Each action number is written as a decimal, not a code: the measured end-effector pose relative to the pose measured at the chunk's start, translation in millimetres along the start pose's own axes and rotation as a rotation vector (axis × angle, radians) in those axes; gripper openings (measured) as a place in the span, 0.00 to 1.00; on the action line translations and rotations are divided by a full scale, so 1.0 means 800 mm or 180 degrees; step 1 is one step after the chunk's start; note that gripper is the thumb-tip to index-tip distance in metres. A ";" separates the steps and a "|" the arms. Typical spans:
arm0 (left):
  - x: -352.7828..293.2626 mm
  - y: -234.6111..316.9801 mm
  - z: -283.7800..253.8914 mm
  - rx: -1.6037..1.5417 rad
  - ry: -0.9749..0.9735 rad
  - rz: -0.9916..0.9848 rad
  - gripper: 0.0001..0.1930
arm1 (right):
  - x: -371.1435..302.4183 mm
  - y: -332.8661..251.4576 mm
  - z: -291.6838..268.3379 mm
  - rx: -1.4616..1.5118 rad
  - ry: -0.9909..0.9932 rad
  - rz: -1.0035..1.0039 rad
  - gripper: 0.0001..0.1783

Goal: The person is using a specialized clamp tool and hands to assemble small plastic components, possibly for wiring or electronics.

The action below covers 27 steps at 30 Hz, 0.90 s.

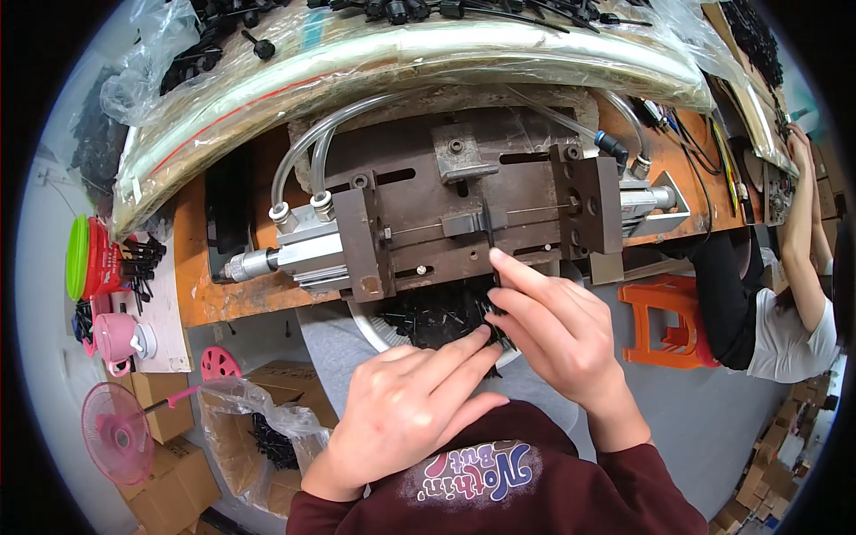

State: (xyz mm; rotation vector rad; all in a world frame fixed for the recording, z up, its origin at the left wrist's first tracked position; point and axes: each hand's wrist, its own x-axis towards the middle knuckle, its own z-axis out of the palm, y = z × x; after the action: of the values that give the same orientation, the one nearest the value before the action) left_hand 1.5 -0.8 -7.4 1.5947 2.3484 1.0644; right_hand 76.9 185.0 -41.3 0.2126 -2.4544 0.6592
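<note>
maroon sweatshirt [606, 499] with a printed patch on its front fills the near edge, and two bare hands reach forward out of its sleeves. the right hand [566, 334] is closed at the fingertips on a thin black rod [489, 227]; the rod's far end lies against a small metal block [462, 223] in the middle of a machine [428, 254], and its near end runs down among the fingers. the left hand [410, 406] lies lower, back up, fingers stretched out side by side and thumb apart, with its fingertips just beside the right hand's; i cannot tell whether they grip anything. beneath the fingers, a heap of small black parts [432, 314] sits in front of the machine.

the machine is a brown metal plate with an upright at each side and clear hoses [299, 152] curving up from its left end. it stands on an orange bench [209, 303]. behind it, black knobs [261, 46] lie on clear plastic sheeting [535, 49].

to the left are a green basin [78, 259], a pink cup [120, 339] and a pink fan [118, 434], with a plastic-lined box [227, 437] of dark parts nearby. to the right, another person [785, 334] in a white shirt works beside an orange stool [660, 312].
</note>
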 end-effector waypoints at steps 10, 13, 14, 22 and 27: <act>-0.012 -0.012 0.016 -0.0346 0.0164 0.0259 0.12 | 0.031 -0.006 -0.002 -0.0657 -0.0560 -0.0056 0.10; -0.013 -0.010 0.018 -0.0410 0.0112 0.0300 0.11 | 0.033 -0.010 -0.005 -0.0689 -0.0638 -0.0018 0.11; -0.013 -0.013 0.021 -0.0428 0.0193 0.0345 0.10 | 0.034 -0.012 -0.007 -0.0754 -0.0684 -0.0009 0.10; -0.016 -0.010 0.015 -0.0811 0.0076 0.0409 0.06 | 0.051 -0.018 -0.025 -0.0563 -0.0826 0.0071 0.11; -0.021 -0.016 0.018 -0.0931 0.0100 0.0425 0.07 | 0.124 -0.004 -0.053 0.0016 -0.0058 0.0127 0.14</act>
State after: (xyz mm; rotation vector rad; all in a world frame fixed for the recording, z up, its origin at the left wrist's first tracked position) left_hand 5.1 -11.0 -30.6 1.6489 2.0104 1.3946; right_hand 17.7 203.4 47.5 0.1726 -2.4804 0.6832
